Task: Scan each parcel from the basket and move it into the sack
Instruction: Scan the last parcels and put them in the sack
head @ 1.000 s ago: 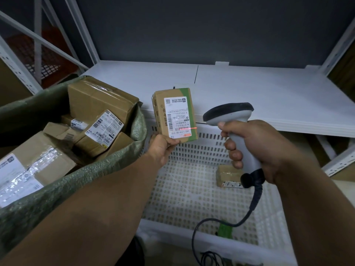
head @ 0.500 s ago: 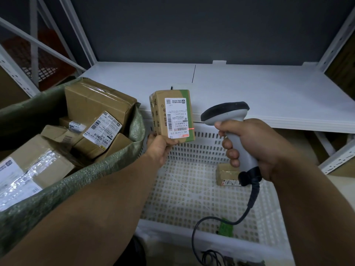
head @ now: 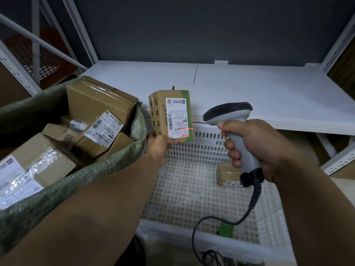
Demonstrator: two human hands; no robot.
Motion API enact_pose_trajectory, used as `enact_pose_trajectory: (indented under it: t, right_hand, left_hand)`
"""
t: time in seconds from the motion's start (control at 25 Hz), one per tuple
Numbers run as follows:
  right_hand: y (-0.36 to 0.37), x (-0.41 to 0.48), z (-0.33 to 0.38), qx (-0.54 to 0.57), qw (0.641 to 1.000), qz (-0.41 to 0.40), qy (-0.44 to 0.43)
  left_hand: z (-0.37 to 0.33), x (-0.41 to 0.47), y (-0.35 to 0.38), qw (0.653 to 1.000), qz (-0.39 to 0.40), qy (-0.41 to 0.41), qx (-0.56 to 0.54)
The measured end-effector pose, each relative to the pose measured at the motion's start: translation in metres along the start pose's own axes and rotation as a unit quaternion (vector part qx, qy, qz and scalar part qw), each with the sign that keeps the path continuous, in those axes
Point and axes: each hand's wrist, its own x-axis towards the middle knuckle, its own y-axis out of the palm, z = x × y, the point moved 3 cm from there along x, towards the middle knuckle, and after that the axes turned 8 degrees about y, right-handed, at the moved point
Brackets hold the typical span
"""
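Trainee: Cable [head: 253,198] from the barcode scanner [head: 228,114] loops down to the near rim of the white basket [head: 211,244]. What is that green scrap [head: 226,229] on the basket floor?

Lead: Too small to tell. Farther in, a small parcel [head: 227,174] lies at the right, partly hidden behind the right hand [head: 255,148], whose fingers are wrapped round the scanner's grip.

Trainee: And the one being read?

Lead: The left hand [head: 159,144] holds the labelled carton [head: 171,116] upright over the basket's far left corner, just beside the green sack [head: 67,191]. Its fingers pinch the carton's lower end, and the red scan line [head: 185,129] crosses the label low down.

Trainee: How will it handle?

Lead: Light, I judge, since a pinch at one end keeps it up. It looks stiff too: taped cardboard with square edges. Tape can be slick, so take it across the two long sides and keep off the barcode.

Trainee: What can't we see?

Lead: Its back face, the fingers behind it, and its contents. The sack's left side is cut off, and the piled boxes [head: 99,104] hide its depth. Beyond them is a white shelf [head: 249,89].
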Motion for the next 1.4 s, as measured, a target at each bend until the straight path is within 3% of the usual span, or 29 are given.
enact_pose_trajectory:
  t: [0.24, 0.88, 1.2, 1.4]
  right_hand:
    - [0.001, -0.003, 0.001, 0.008, 1.000, 0.008, -0.001]
    - [0.004, 0.006, 0.004, 0.023, 0.999, -0.016, -0.025]
    - [0.061, 0.023, 0.022, 0.083, 0.990, -0.003, -0.114]
    - [0.093, 0.031, 0.026, 0.095, 0.988, 0.011, -0.122]
  left_hand:
    - [-0.001, 0.001, 0.000, 0.998, 0.050, -0.027, -0.031]
    - [-0.006, -0.014, 0.009, 0.998, 0.022, -0.046, -0.035]
    - [-0.064, -0.055, 0.022, 0.981, -0.009, 0.043, -0.186]
    - [-0.101, -0.060, -0.015, 0.954, -0.115, 0.122, -0.249]
